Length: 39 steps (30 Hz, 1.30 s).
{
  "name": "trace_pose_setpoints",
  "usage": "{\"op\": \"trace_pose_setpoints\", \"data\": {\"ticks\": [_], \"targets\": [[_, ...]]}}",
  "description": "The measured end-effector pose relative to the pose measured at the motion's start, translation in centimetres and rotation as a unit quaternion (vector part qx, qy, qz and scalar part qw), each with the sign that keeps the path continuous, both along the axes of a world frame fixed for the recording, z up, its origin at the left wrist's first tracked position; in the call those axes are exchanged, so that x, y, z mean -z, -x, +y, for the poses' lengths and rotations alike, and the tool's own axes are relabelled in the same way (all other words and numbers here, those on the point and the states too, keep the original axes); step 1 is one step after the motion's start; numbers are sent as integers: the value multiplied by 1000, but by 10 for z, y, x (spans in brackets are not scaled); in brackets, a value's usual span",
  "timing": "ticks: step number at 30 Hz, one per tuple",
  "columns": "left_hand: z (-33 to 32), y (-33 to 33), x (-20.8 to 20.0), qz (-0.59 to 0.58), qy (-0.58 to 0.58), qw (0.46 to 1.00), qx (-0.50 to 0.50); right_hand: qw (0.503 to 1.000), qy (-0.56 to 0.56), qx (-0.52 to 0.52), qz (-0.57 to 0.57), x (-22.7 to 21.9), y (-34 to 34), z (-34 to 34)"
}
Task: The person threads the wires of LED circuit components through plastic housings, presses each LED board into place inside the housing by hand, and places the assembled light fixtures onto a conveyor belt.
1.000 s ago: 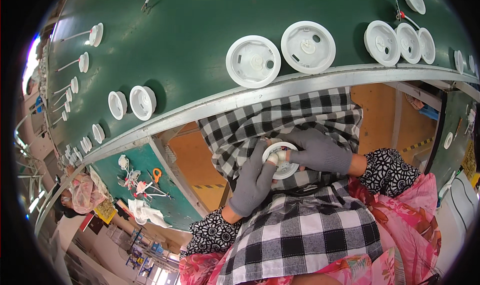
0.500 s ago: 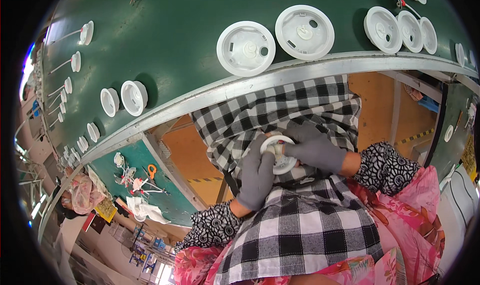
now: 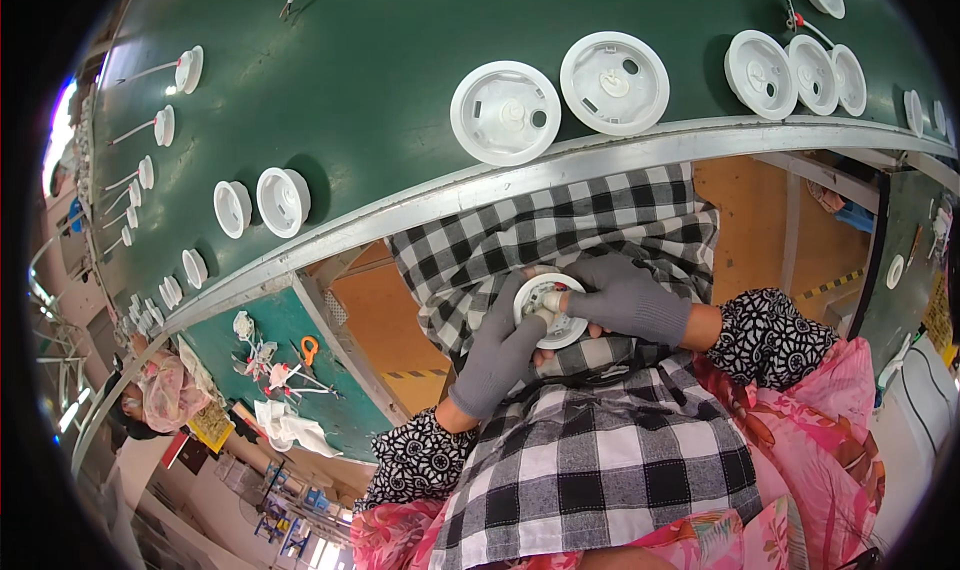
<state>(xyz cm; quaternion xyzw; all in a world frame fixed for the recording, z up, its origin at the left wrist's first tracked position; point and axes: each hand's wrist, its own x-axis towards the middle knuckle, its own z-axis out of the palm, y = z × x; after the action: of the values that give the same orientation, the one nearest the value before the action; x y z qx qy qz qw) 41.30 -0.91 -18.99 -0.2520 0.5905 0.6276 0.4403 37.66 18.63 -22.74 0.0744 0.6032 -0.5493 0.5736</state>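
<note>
Above my lap, both hands hold a white round plastic lamp housing (image 3: 566, 331) with its hollow side facing up. My left hand (image 3: 495, 348), in a grey glove with pale thumb covering, grips its left rim. On the opposite side, my right hand (image 3: 632, 304), gloved alike, has its fingers around the rim. Both thumbs press down inside the housing, close together. Small parts under the thumbs are too covered to make out. A black-and-white checked cloth (image 3: 600, 430) lies beneath the hands.
Ahead is a green worktable (image 3: 400, 80) with a metal edge (image 3: 400, 210). Larger white housings (image 3: 505, 113) stand near that edge, with smaller white cups (image 3: 283, 202) and wired pieces (image 3: 188, 70) leftward. A lower green shelf at left holds orange-handled scissors (image 3: 309, 349) and white cloth (image 3: 290, 427).
The housing has shifted slightly left and faces up more. My thumbs have come closer together inside it. The table's things sit a little lower in the picture.
</note>
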Motion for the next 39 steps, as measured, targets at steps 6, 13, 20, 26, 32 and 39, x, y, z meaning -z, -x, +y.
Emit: {"op": "trace_pose_setpoints", "data": {"ticks": [6,13,20,26,32,39], "targets": [[-1,-4,-2,6,-9,1000,-13,1000,5,-16,1,-5,3,-2],[4,-6,-4,7,6,1000,-15,1000,-5,-2,31,-12,4,0],[16,-16,8,-9,-1,995,-97,990,26,69,-124,14,-4,0],[2,-14,23,-21,-67,988,-135,995,39,72,-65,9,-1,-3],[7,-7,11,1,-36,996,-87,996,-43,22,71,0,-4,-2],[12,-9,5,44,28,997,-61,983,-84,-40,161,-3,-8,0]]}}
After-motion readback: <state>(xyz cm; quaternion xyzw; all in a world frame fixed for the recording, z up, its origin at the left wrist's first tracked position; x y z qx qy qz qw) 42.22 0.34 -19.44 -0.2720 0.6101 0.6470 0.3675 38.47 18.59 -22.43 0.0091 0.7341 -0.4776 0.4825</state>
